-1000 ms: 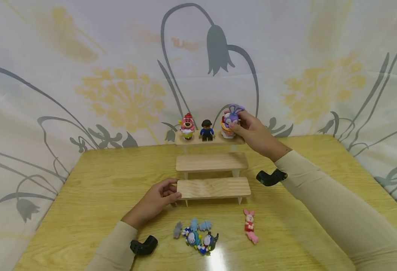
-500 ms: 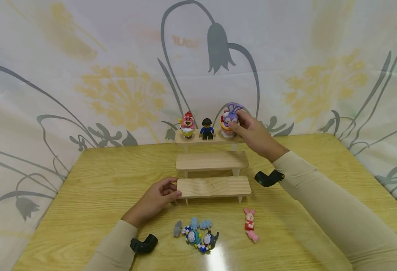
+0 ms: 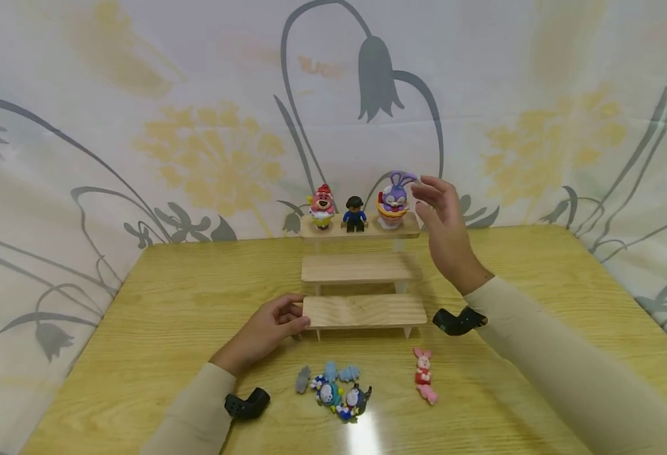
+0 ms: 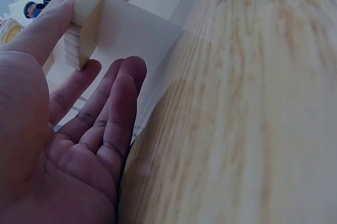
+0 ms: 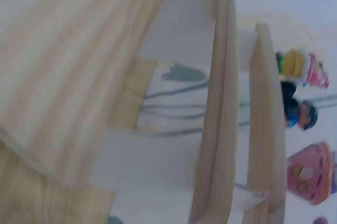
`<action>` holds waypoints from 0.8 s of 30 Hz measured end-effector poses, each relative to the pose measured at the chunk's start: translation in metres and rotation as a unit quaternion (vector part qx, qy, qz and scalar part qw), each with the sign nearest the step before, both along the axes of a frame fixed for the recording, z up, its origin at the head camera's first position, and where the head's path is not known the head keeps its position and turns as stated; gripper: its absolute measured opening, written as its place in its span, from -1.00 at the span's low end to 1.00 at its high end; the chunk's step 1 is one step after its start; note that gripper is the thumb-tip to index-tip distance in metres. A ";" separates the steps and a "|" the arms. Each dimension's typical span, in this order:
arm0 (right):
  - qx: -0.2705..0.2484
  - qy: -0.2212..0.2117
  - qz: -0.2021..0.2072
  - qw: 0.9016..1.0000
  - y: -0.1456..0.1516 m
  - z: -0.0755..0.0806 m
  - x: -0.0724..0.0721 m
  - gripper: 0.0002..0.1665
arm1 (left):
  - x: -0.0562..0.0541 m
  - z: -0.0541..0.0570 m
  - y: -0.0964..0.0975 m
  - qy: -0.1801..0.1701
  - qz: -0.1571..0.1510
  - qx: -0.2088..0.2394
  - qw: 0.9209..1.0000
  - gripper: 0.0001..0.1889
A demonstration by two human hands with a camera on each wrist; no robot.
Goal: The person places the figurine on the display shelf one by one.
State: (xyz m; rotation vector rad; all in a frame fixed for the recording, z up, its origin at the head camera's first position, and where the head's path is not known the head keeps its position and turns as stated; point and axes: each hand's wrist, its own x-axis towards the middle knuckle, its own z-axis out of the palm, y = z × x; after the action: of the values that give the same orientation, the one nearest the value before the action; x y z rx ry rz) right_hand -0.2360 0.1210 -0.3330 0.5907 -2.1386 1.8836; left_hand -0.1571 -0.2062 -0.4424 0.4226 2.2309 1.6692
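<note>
pale backdrop (image 3: pixel 197 50) with grey and yellow flower print behind a wood-grain table (image 3: pixel 186 278). three-step wooden stand in the middle of it.

right hand (image 3: pixel 447 230): fingers loosely bent, gap between thumb and fingers, holding nothing. sits just right of the purple rabbit figure (image 3: pixel 393 201), near its ears; can't tell if a fingertip brushes one. rabbit figure is upright in its cup-like base, on the right end of the top shelf (image 3: pixel 336 233).

same shelf, going left: dark-haired figure (image 3: pixel 355 215) in blue, standing, then pink bear figure (image 3: pixel 323 208) at the left end, also upright. all three spaced apart.

left hand (image 3: pixel 268 328): thumb and index pinch the left end of the bottom shelf (image 3: pixel 364 311), other fingers half curled below board level, per left wrist view. middle shelf (image 3: pixel 359 268) is between top and bottom ones.

table in front of stand, left cluster: grey figure (image 3: pixel 302 379), two light-blue pieces (image 3: pixel 349 373), teal figure (image 3: pixel 328 395), dark figure (image 3: pixel 356 399). right of that, well apart: long-eared pink figure (image 3: pixel 422 366) in red, with a smaller pink piece (image 3: pixel 427 395) at its lower end.

black wrist units (image 3: pixel 247 403) on both beige sleeves (image 3: pixel 197 404).
</note>
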 end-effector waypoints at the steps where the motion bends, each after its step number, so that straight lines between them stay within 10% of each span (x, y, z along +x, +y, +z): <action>1: -0.019 0.015 -0.016 1.000 0.000 -0.002 0.005 -0.50 | 0.000 0.000 0.001 0.000 -0.001 0.000 1.000 -0.37; 8: -0.076 0.125 -0.046 0.988 -0.003 -0.014 0.042 -0.71 | 0.001 0.000 0.002 0.003 0.008 -0.016 1.000 -0.37; 24: -0.077 0.224 0.097 0.967 -0.026 -0.031 0.109 -0.74 | -0.001 0.000 0.001 0.001 0.006 -0.011 1.000 -0.35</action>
State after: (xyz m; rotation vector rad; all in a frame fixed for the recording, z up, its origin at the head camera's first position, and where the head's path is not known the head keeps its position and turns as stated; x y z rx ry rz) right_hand -0.1267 0.0948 -0.3641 1.1049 -1.6809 1.7720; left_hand -0.1579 -0.2051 -0.4428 0.4060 2.2553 1.6486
